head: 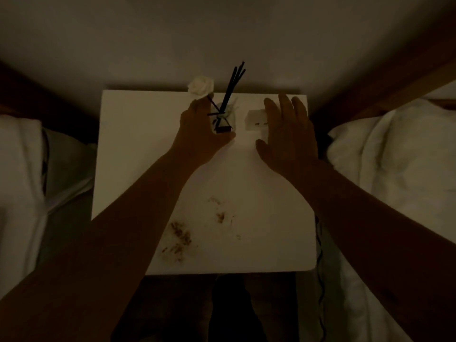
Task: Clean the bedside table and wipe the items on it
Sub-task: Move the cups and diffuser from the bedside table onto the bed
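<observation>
I see a dim room and a white surface [128, 154] in the middle. On the part of the surface closest to me there are brown dirty smears [181, 239]. They are well in front of the little bottle.

Farther back stands the little bottle [223, 120] with black sticks [233, 87] poking up out of it. My left hand [199, 134] is curled round this bottle and holds it, thumb in front and fingers on its left side. A white paper rose [201, 87] sits just left of the sticks, above my left fingers. I cannot tell if the fingers touch it.

Just right of the bottle lies a small white box [255, 119] on the surface. My right hand [287, 137] is spread wide, fingers straight, partly over the box's right end. I cannot tell if it touches the box.

White bedding [394, 159] lies far right of the bottle, and more white cloth [19, 169] far left. Behind the bottle is a plain wall [222, 33].
</observation>
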The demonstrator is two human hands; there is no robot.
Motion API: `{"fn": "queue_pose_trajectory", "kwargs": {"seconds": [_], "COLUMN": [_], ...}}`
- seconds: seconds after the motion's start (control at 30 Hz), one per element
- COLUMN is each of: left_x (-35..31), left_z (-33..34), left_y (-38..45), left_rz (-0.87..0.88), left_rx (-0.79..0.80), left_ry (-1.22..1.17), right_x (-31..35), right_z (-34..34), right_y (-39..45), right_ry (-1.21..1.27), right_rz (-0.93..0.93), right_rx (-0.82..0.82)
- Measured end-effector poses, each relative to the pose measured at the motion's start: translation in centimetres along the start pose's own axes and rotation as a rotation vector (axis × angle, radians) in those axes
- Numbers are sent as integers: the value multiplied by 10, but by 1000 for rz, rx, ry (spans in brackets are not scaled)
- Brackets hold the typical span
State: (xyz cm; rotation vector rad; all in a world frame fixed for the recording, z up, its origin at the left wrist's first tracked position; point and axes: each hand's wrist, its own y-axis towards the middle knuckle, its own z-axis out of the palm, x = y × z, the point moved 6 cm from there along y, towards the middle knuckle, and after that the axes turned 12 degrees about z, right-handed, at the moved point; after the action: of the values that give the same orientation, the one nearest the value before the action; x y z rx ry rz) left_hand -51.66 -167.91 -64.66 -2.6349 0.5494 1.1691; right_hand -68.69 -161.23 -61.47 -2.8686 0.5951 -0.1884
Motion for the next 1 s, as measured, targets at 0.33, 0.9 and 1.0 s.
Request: {"fn": "queue_pose_trajectory", "kwargs": {"seconds": [0.33, 0.9, 1.0], "left_x": [1, 93, 121], "left_z": [1, -156, -197], "left_y": [-5, -134, -191], "left_rz": [-147, -303, -323], "left_rx": [-177, -504, -624], "left_ry": [-590, -544, -557], "right_x": [14, 210, 275], "right_z": [-1, -9, 1], "right_y": [21, -41, -74], "right_ry": [-16, -67, -79], "right_rz": [-198, -558, -652], "right_rx": [59, 107, 134]}}
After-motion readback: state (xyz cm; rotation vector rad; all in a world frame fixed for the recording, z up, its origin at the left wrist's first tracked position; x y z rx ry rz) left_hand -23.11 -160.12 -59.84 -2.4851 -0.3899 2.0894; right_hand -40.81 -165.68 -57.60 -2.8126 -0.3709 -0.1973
